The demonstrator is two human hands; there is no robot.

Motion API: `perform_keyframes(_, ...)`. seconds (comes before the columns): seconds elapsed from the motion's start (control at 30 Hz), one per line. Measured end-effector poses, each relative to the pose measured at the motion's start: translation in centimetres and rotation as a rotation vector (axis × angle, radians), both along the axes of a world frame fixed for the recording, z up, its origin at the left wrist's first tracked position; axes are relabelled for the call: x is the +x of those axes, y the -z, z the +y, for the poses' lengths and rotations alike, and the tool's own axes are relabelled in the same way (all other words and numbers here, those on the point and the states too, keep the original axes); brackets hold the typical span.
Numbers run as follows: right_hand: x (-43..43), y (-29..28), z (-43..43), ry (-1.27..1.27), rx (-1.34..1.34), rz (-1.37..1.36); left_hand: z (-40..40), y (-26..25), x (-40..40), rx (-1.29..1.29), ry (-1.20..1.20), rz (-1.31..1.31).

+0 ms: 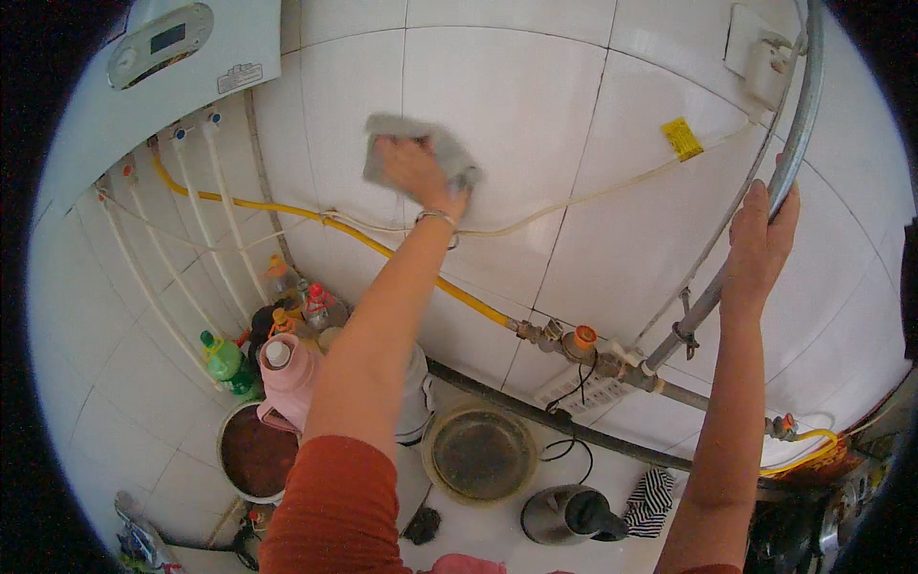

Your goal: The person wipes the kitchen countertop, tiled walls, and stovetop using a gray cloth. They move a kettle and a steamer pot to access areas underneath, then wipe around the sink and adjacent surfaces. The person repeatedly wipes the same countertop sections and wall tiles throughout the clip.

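Note:
My left hand (416,172) presses a grey-green cloth (452,147) flat against the white wall tiles (502,122), above a yellow gas hose (473,300) and a pale cable (502,231). The hand and cloth are slightly blurred. At the right, my right hand (760,247) is wrapped around a grey metal pipe (800,136) that climbs the wall; its fingertips show on either side of the pipe. A wall socket with a plug (767,68) is above that hand.
A wall-hung water heater (237,36) with thin pipes fills the upper left. Below are a pink jug (290,377), a green bottle (228,362), a pot (222,452), a round basin (531,459) and an electric kettle (552,513). Valves (582,341) join the lower pipe.

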State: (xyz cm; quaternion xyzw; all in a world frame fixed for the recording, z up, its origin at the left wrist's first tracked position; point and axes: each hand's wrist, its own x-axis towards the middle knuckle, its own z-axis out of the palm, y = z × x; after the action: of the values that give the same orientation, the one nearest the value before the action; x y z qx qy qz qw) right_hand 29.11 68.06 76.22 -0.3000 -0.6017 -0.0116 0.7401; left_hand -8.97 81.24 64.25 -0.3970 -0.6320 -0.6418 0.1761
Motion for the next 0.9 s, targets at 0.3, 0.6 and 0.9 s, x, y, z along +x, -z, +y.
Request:
perform_keyframes(0.3,0.9,0.1,0.0,-0.005,-0.035,-0.031,-2.3,-8.5,5.8,0.436,-0.094,0.573)
perform_keyframes(0.6,0.8,0.3,0.3,0.082,0.022,-0.052,1.6,3.6,-9.6,-0.215,-0.481,0.050)
perform_keyframes(0.9,1.3,0.7,0.8,0.078,0.080,-0.112,1.8,-2.3,4.0,0.260,-0.291,0.444)
